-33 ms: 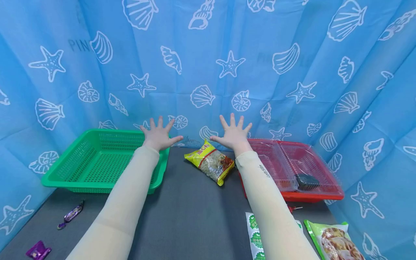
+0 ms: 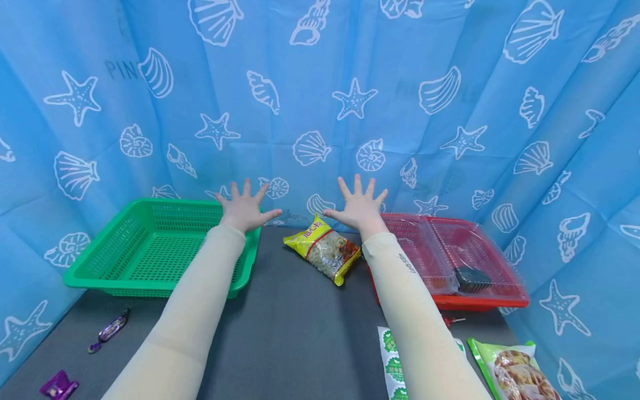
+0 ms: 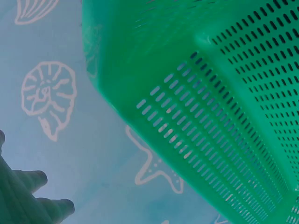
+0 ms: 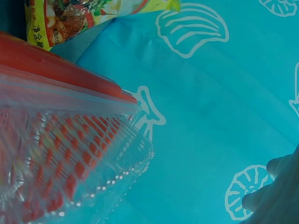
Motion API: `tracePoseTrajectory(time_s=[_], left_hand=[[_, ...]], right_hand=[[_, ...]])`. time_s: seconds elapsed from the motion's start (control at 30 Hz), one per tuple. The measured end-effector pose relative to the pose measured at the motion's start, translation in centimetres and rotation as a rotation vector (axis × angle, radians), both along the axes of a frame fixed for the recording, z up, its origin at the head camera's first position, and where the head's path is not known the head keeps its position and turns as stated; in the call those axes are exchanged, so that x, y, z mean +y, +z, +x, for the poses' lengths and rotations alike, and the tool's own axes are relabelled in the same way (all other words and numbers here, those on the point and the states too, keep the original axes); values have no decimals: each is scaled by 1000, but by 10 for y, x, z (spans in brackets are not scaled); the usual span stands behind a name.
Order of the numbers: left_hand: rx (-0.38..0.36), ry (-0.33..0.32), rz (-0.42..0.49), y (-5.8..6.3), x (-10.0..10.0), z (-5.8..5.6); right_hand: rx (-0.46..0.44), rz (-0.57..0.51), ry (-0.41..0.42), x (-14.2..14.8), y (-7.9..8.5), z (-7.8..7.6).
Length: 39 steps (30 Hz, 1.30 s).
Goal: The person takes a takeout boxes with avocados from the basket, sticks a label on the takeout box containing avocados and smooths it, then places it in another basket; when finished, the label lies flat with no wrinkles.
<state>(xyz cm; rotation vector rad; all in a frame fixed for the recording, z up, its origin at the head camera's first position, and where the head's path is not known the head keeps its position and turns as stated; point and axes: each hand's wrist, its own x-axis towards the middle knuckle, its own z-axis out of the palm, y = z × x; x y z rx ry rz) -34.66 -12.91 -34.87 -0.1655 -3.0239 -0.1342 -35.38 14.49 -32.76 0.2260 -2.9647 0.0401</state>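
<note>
Both hands are stretched forward with fingers spread, holding nothing. My left hand (image 2: 243, 210) is raised near the back right corner of a green basket (image 2: 150, 291); in the left wrist view its fingertips (image 3: 56, 209) show at the lower left, apart from the basket. My right hand (image 2: 361, 210) is up between a yellow food packet (image 2: 327, 251) and a red basket (image 2: 480, 303). The packet lies on the dark table behind and left of that wrist. A clear plastic container (image 2: 450, 244) sits in the red basket with a small black object (image 2: 472, 279) by it.
Two purple-wrapped candies (image 2: 112, 328) (image 2: 59, 385) lie at the front left. A sheet of green round stickers (image 2: 392, 364) is partly under the right forearm. A green food bag (image 2: 517, 371) lies at the front right. A blue shell-print curtain (image 2: 310, 111) hangs behind the table.
</note>
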Motion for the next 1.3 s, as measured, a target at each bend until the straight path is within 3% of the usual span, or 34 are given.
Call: tracePoseTrajectory(time_s=[0.43,0.7,0.87,0.93,1.13,1.3], left_hand=[[3,-20,-10,-3,4,5],[37,-38,35,10,8,7],[46,-92,228,23,13,11],[41,-114,331,29,15,15],[75,-211,751,48,14,34],[127,-269,1022,58,10,61]], right_hand=[[-17,-2,9,0,3,10],[-5,-28,26,-6,13,11],[-39,-162,39,-8,13,16],[-63,-270,41,-9,12,20],[-102,-712,95,-10,16,37],[-121,-1066,158,-8,18,58]])
